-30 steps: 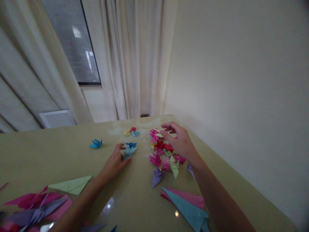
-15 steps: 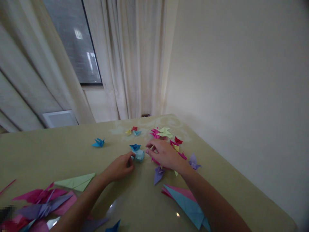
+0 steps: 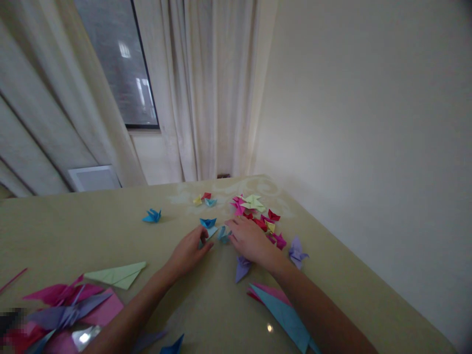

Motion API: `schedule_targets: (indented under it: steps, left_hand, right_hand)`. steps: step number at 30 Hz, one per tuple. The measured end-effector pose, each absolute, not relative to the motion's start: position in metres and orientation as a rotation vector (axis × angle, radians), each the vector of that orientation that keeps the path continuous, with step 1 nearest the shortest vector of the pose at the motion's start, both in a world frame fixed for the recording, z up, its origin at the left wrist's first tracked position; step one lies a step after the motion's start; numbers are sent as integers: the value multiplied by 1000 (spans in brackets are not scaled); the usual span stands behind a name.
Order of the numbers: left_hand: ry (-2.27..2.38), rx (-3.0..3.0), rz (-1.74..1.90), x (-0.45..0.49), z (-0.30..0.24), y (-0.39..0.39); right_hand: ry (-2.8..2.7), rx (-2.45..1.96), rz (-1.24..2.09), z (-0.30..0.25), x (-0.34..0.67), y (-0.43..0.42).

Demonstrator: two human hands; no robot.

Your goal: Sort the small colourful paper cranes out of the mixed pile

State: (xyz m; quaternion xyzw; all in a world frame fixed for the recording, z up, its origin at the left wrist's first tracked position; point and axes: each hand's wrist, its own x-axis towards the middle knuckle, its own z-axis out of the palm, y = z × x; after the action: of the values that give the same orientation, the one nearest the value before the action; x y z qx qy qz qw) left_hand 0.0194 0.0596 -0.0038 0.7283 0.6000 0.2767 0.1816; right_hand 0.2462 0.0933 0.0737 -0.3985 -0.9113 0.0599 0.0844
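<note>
While the left hand [image 3: 191, 250] curves, thumb and fingers apart, around pale-blue paper [image 3: 212, 231], the right hand [image 3: 251, 239] meets a light-blue crane [image 3: 222, 235], its grip hard to tell, toward the table's [image 3: 206, 305] far edge; a purple crane [image 3: 297, 252] lies nearer the right edge.

Both arms [image 3: 143, 297] reach toward the far edge of the table [image 3: 206, 305]; left hand [image 3: 189, 251] half curled; right hand [image 3: 250, 241] palm down.
</note>
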Motion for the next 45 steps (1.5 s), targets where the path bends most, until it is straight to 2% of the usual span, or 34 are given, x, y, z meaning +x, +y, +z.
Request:
schedule_targets:
  steps: [3,5,9,13,17,19,22,24,29,34,39,45]
  left_hand:
    - [1849,2218,687,17,-7,60]
    - [1965,2309,468,14,-4,60]
    - [1982,2430,54,13,7,61]
    - [2000,2483,-92,16,13,59]
    - [2041,2331,-51,13,25,56]
    - [1976,2259,119,15,39,51]
    - [1625,2178,505,31,67,34]
    - [1331,2083,630,51,84,16]
    - [943,1878,485,103,99,-19]
    - [734,2137,403,143,78,-14]
    - [860,2322,182,173,55,0]
    - [826,2821,303,175,33,3]
  right_hand:
    - [-2763,-1194,0,63,241,96]
    - [-2795,-1150,-34,55,237,97]
    - [-2772,-1074,102,53,231,97]
    - [-2589,-971,288,81,244,96]
    - [-2423,-1062,277,124,278,94]
    - [-2425,-1141,278,140,297,93]
    - [-2492,-1273,263,152,320,92]
    - [-2513,-1349,210,155,329,92]
    - [-2422,-1311,189,160,341,88]
    - [-2398,-1231,245,167,347,79]
    - [-2403,-1247,254,170,349,76]
    - [-2391,-1215,254,170,353,76]
